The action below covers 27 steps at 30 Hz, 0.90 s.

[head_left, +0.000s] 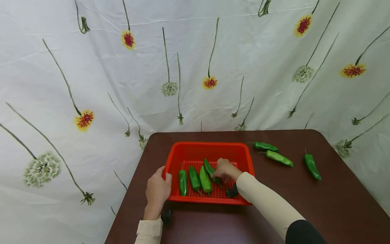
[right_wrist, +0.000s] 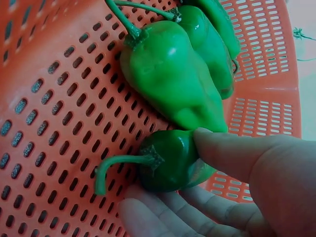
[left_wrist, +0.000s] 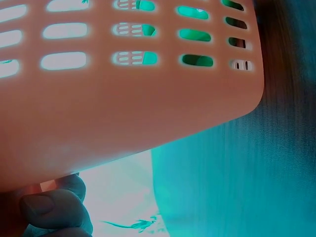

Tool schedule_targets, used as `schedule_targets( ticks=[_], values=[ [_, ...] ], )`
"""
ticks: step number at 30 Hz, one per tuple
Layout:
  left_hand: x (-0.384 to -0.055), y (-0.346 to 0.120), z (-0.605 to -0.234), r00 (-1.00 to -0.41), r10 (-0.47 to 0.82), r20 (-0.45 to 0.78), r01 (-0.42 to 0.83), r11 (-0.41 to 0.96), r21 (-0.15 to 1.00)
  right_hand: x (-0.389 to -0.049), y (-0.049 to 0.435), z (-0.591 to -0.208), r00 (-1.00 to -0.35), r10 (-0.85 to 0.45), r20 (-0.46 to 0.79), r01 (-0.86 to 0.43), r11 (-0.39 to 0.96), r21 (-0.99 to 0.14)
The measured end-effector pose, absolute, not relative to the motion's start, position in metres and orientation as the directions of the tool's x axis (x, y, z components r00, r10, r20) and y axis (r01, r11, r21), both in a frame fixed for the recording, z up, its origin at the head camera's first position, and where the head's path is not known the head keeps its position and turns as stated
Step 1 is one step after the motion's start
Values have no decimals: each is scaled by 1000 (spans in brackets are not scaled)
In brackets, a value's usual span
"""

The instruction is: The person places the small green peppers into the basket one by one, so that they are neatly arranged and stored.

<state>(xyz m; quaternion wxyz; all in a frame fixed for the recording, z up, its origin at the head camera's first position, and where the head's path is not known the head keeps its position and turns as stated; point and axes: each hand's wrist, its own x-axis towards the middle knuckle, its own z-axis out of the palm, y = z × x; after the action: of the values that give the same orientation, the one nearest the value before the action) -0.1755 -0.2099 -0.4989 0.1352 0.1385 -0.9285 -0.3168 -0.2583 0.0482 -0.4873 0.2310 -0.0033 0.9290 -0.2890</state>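
A red plastic basket with slotted walls stands on the table. My left hand grips its left rim; in the left wrist view curled fingers show beside the basket wall. Inside the basket, my right hand holds a dark green pepper, thumb on one side and fingers on the other. To its left lie a lighter green pepper, another green pepper and a slimmer-looking one near the left wall, roughly side by side.
On the dark brown table, right of the basket, lie a dark green pepper, a light green pepper and, farther right, another dark green pepper. A white flower-printed cloth hangs behind the table.
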Motion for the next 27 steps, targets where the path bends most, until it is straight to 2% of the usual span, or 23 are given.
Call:
schedule_targets(
  ticks=[7, 18, 27],
  values=[
    [-180, -209, -494, -924, -333, 190, -147, 766, 626, -263, 49, -481, -893, -153, -424, 108, 842, -529],
    [-172, -208, -500, -927, -339, 160, -173, 765, 621, -256, 54, -489, -889, -175, -423, 89, 840, -535],
    [-174, -209, -500, -924, -346, 164, -177, 766, 618, -253, 59, -465, -932, -227, -282, -1, 780, -626]
  ],
)
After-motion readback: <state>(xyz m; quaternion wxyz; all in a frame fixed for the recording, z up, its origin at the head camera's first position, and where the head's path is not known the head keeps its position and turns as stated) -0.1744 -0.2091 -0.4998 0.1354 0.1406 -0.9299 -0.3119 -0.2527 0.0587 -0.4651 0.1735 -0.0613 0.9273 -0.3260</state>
